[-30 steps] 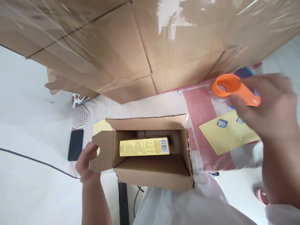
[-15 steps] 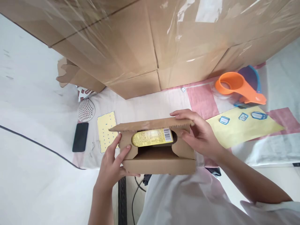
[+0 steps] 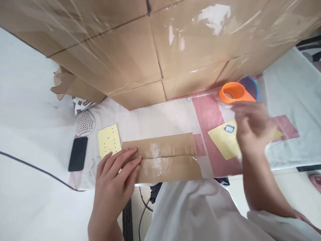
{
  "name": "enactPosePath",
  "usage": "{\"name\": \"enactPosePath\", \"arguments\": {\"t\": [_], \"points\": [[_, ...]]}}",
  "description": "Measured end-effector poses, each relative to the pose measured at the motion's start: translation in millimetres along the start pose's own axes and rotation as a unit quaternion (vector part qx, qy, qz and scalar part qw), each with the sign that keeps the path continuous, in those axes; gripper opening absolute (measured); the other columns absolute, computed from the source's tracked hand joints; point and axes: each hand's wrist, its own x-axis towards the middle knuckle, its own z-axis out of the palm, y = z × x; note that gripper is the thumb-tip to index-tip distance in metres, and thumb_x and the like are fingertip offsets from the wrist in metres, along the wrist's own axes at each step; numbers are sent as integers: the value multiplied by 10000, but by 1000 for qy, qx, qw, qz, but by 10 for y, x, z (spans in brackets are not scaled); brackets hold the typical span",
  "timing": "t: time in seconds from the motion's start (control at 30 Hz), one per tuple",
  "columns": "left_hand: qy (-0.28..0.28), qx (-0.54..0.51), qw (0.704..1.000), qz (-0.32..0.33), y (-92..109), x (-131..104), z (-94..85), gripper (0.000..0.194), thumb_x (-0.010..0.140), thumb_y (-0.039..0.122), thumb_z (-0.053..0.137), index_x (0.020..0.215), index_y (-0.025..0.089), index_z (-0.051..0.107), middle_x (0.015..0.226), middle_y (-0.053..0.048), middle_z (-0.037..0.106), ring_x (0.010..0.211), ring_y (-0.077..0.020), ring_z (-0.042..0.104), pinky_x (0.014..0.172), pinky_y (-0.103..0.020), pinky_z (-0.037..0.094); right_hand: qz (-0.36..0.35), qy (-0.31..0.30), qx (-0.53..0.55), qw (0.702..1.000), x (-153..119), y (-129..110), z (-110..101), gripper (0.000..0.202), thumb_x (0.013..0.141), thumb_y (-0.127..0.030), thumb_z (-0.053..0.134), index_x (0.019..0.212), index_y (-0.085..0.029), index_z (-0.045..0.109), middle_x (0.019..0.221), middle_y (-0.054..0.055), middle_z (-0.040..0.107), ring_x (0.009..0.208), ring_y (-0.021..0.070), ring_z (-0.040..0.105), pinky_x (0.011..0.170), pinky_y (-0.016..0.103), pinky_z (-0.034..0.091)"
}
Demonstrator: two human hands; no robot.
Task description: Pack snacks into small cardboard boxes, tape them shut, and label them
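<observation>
Cardboard box [image 3: 173, 165], with its two long top flaps folded down to meet along a seam, lies at the near edge of the table cloth [image 3: 160, 120], right in front of the wearer's white shirt [image 3: 200, 211]. Shiny clear tape [image 3: 156, 160] crosses the seam around its middle.

Take the box as the hub of a clock, twelve at the top of the view. At nine o'clock the left hand [image 3: 114, 177] rests on the box's end, fingers spread flat over the flaps; it presses on the cardboard and grasps nothing. Between two and three o'clock, the right hand [image 3: 253, 127] hangs above a yellow sheet [image 3: 224, 144], fingers curled and blurred — whether they pinch anything I cannot tell.

On the sheet, just beside the right hand, lies a blue-edged label [image 3: 229, 129]. An orange ring [image 3: 232, 92] stands at two o'clock, with a blue round item [image 3: 250, 87] partly hidden behind it. A yellow dotted card [image 3: 109, 140] sits between nine and ten, just beside the box, and a black phone [image 3: 77, 154] lies farther out at nine. A white perforated dome [image 3: 85, 124] is near the phone, toward ten. At twelve — filling the far side — rises a large tape-covered carton [image 3: 130, 57].
</observation>
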Motion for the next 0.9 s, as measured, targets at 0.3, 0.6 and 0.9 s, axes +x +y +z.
{"name": "enactPosePath", "arguments": {"t": [0.3,0.6,0.9], "points": [[21,94,994,51,141,-6,362,743,923,358,735,1598,313,427,1404,-179,560,1381,-377,483,1189,-564,335,247,-276,-288,883,1144,1003,-404,587,924,-361,649,1480,-188,569,1314,172,695,990,230,662,840,379,467],[83,70,993,56,289,304,475,564,884,264,779,1425,279,620,1121,-104,668,1054,-284,606,1026,-447,406,157,-257,-245,922,1218,807,-234,479,947,-355,613,1366,-124,625,1300,189,685,1067,257,637,909,370,461],[126,82,987,55,348,253,570,707,861,264,797,1519,282,539,1190,-142,638,1105,-294,599,1136,-515,398,65,-413,-335,844,1341,576,165,304,868,-158,630,1162,-138,705,1177,180,723,1051,353,680,785,380,487]]}}
